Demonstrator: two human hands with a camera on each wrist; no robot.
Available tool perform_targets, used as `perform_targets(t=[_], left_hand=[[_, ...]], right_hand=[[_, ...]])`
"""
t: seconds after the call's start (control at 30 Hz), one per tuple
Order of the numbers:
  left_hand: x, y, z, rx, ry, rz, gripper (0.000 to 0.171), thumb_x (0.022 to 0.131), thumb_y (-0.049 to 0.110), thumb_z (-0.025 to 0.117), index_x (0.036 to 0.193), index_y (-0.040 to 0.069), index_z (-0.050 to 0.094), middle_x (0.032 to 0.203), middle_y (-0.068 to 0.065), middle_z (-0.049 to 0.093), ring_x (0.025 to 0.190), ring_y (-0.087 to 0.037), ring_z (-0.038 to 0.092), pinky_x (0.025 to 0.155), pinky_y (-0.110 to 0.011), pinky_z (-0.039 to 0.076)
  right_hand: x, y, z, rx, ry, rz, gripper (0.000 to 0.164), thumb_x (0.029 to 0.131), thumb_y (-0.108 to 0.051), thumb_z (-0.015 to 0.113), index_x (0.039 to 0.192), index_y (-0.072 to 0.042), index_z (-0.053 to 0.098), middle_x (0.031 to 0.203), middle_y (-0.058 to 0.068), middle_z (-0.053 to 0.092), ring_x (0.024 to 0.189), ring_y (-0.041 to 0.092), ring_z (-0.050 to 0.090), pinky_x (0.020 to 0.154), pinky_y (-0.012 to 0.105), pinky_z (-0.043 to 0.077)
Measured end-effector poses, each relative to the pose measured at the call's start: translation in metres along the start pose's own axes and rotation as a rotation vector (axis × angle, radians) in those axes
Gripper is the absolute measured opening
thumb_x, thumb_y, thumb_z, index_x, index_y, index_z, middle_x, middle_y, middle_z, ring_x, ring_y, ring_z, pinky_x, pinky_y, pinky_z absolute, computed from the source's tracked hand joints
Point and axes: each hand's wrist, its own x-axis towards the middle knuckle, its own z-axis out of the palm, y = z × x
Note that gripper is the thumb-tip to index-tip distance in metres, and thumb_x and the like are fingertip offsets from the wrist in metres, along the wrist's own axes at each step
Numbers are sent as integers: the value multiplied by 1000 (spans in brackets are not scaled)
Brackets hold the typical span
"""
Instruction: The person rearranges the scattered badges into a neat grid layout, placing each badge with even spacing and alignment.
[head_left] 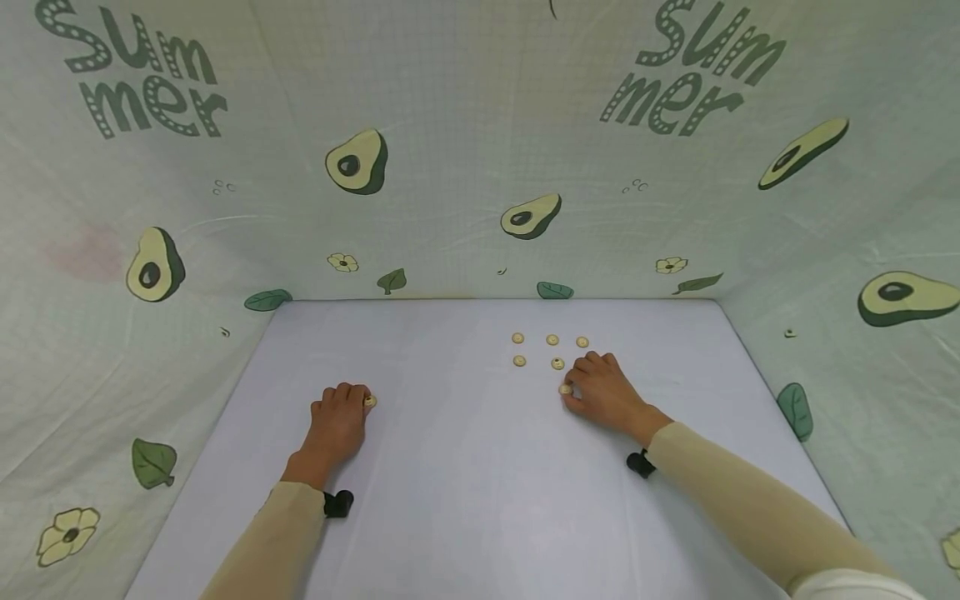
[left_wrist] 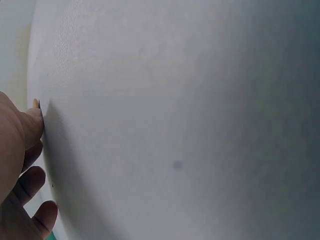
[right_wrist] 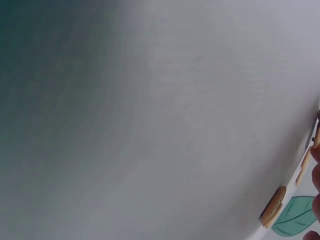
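My left hand [head_left: 339, 423] is low over the left half of the white table, pinching a small round tan wooden disc [head_left: 370, 401] with a dark mark between thumb and fingertips. The edge of that disc [left_wrist: 36, 103] shows beyond the thumb in the left wrist view. On the right, my right hand [head_left: 604, 393] pinches a similar disc [head_left: 566, 389] between thumb and index finger, close to the tabletop. Just beyond it lies another disc [head_left: 557, 363]. In the right wrist view a flat disc [right_wrist: 273, 206] shows near the fingers, which are mostly cut off.
More tan discs lie in loose rows ahead of the right hand, among them a left one [head_left: 517, 337], a middle one [head_left: 552, 339] and a right one [head_left: 582, 342]. A nearer disc [head_left: 519, 361] sits below the left one. Avocado-printed cloth [head_left: 450, 250] rises behind the table [head_left: 465, 483].
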Motion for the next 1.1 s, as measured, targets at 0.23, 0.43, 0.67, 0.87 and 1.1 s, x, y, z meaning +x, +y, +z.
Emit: perform_targets(t=[0.23, 0.43, 0.67, 0.87, 1.1], left_hand=[[1, -1, 2, 6, 1, 1, 20, 106, 14, 63, 123, 2, 61, 119, -20, 61, 110, -40, 53, 88, -60, 42], [0, 0, 1, 7, 1, -3, 20, 106, 14, 63, 122, 2, 60, 118, -20, 61, 110, -41, 53, 87, -59, 42], [0, -1, 3, 26, 10, 5, 20, 106, 14, 64, 121, 2, 61, 116, -19, 61, 110, -41, 53, 87, -59, 43], [0, 0, 3, 59, 29, 30, 19, 105, 14, 65, 119, 1, 62, 114, -20, 62, 107, -41, 54, 86, -59, 44], [-1, 3, -2, 99, 62, 63, 18, 104, 12, 66, 115, -1, 62, 108, -21, 62, 102, -41, 55, 83, -59, 47]], right_hand=[[-1, 1, -2, 1, -12, 20, 24, 95, -33, 76, 102, -11, 77, 102, 4, 69, 96, 24, 53, 89, 47, 40], [-1, 1, 0, -2, -23, 18, 24, 96, -35, 75, 101, -12, 78, 103, 3, 69, 96, 24, 53, 88, 47, 40], [-1, 1, 0, -18, -22, -1, 23, 96, -36, 75, 101, -14, 79, 102, 2, 69, 96, 22, 53, 88, 46, 40], [0, 0, -2, -28, -28, -8, 22, 96, -36, 75, 101, -14, 78, 102, 1, 68, 96, 22, 52, 87, 45, 39], [1, 0, -1, -25, -16, -6, 22, 96, -34, 76, 100, -14, 79, 102, 2, 69, 95, 23, 52, 86, 45, 39]])
